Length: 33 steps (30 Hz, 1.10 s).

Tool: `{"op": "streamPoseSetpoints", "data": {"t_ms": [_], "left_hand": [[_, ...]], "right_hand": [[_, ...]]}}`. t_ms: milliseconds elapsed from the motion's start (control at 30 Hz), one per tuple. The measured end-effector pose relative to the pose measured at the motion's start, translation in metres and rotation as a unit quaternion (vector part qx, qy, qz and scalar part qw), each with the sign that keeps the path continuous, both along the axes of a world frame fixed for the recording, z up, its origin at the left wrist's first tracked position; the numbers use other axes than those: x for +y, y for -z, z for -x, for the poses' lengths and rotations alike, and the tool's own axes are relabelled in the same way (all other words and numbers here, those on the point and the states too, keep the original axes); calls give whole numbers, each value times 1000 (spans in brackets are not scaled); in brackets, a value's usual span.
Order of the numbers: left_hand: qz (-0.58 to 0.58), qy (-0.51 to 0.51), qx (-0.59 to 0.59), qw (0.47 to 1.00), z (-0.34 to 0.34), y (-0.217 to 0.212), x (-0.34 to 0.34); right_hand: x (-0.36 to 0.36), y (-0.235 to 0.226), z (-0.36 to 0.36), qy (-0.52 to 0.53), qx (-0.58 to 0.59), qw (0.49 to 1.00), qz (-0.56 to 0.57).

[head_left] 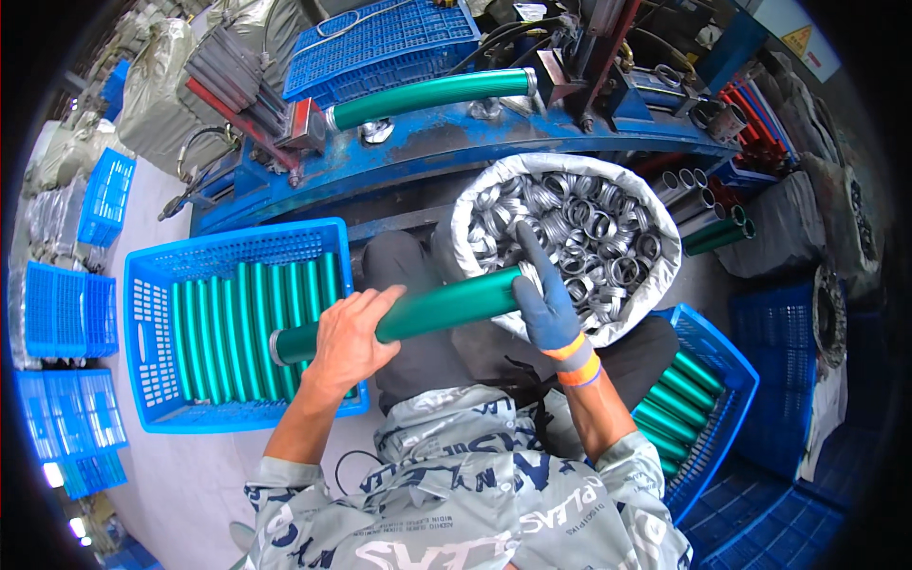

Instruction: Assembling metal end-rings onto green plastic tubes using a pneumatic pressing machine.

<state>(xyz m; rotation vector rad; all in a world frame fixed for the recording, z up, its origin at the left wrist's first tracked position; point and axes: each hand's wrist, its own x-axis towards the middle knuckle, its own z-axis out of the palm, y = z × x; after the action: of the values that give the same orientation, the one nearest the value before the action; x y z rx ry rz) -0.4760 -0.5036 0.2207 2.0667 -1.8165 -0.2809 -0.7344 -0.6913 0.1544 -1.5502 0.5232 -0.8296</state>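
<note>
The bare left hand (349, 332) grips a green tube (418, 313) across the lap, fingers wrapped around it just beside its left end. The gloved right hand (548, 299) is at the tube's right end, fingers loosely curled over the sack of metal rings (570, 237); whether it pinches a ring I cannot tell. This looks like fitting a ring onto the tube's end, which calls for lining the two up squarely. A blue crate (152, 313) of tubes sits beside the tube's left end.

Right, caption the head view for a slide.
Bare left hand grips a green tube while the gloved right hand reaches into a sack of metal rings.
</note>
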Motion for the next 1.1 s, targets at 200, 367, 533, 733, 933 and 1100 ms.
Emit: {"op": "streamPoseSetpoints", "data": {"t_ms": [200,367,533,733,933,1100], "left_hand": [[-14,-55,24,998,-20,20,4],[-15,-105,188,976,-42,16,11],[135,-151,516,832,-71,7,27],[349,-215,622,668,-94,2,4],[312,-204,748,549,-96,23,-28],[287,-221,784,504,-86,49,-64]], "right_hand": [[-27,1,-21,-91,18,995,-46],[-150,2,-48,19,20,994,-104],[-231,-24,-173,98,207,947,226],[-302,-6,-267,211,404,718,526],[-297,-36,-243,163,257,770,561],[-229,-111,-116,135,121,938,297]]}}
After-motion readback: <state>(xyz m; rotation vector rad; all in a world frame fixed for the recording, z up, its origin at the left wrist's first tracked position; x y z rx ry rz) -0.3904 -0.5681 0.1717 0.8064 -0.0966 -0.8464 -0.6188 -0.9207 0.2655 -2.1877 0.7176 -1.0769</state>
